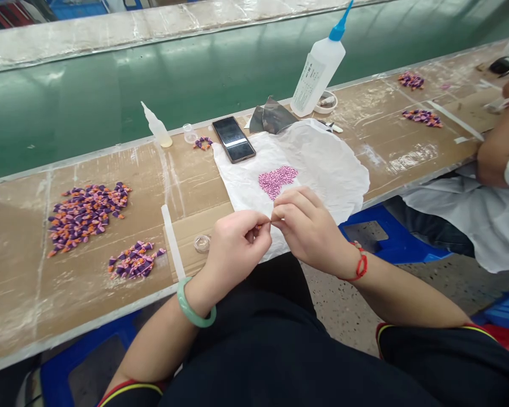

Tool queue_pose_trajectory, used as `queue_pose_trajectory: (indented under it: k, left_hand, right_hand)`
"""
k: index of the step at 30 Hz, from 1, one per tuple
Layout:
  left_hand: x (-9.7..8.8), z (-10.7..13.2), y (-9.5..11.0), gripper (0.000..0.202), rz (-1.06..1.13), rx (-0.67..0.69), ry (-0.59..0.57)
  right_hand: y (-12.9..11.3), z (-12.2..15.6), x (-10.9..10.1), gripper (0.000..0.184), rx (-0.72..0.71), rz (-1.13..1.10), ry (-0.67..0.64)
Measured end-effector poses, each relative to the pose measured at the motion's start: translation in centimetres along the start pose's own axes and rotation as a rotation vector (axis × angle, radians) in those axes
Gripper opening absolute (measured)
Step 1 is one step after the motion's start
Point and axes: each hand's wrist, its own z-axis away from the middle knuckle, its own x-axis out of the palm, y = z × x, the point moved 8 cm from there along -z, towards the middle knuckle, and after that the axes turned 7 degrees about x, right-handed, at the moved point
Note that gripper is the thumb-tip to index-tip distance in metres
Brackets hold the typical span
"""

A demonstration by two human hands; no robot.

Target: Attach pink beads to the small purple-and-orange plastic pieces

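Observation:
My left hand (pixel 237 243) and my right hand (pixel 307 226) meet fingertip to fingertip above the near edge of a white cloth or paper sheet (pixel 331 158). My left fingers are curled round a small piece with a bit of orange showing, mostly hidden. The right thumb and forefinger are pinched together beside it; what they hold is too small to make out. Just beyond the hands lies a heap of small pink and purple pieces (pixel 275 180). On the left rest a large pile (pixel 89 215) and a smaller pile (pixel 136 261) of purple, orange and pink pieces.
A phone (pixel 234 139) lies on the sheet's far corner. Behind it stand a tall glue bottle (pixel 318 76) and dark film pieces (pixel 271 117). A small dropper bottle (pixel 156 127), clear cup (pixel 202 243) and white strip (pixel 173 242) are leftward. Another person's arm (pixel 500 135) is at right.

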Motion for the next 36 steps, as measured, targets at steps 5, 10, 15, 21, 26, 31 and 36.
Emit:
queue_pose_trajectory:
  k: [5, 10, 15, 21, 26, 31, 36]
  left_hand:
    - [-0.3, 0.3, -1.4, 0.016, 0.027, -0.11, 0.026]
    - [-1.4, 1.8, -2.6, 0.016, 0.0, -0.19, 0.021]
    - [-2.2, 2.1, -1.2, 0.017, -0.146, -0.056, -0.016]
    - [-2.9, 2.2, 1.9, 0.02, -0.41, 0.312, -0.008]
    - [-2.2, 2.8, 3.8, 0.022, -0.583, 0.656, -0.241]
    - [-2.7, 2.4, 4.7, 0.028, -0.527, 0.699, -0.385]
    - [-2.7, 3.5, 5.6, 0.027, -0.649, 0.901, -0.365]
  right_hand:
    - [2.8, 0.6, 2.0, 0.014, 0.095, -0.049, -0.035]
    - [6.3, 1.7, 6.4, 0.02, 0.163, -0.002, -0.231]
    - [8.1, 1.4, 5.0, 0.015, 0.319, -0.109, -0.183]
    - [7.8, 0.9, 3.2, 0.008, 0.649, -0.537, -0.233]
    - [2.5, 2.1, 5.0, 0.02, 0.835, -1.092, -0.608]
    - [-0.4, 2.6, 5.8, 0.018, 0.946, -1.259, -0.73]
    - [-0.9, 2.4, 6.0, 0.008, 0.958, -1.243, -0.715]
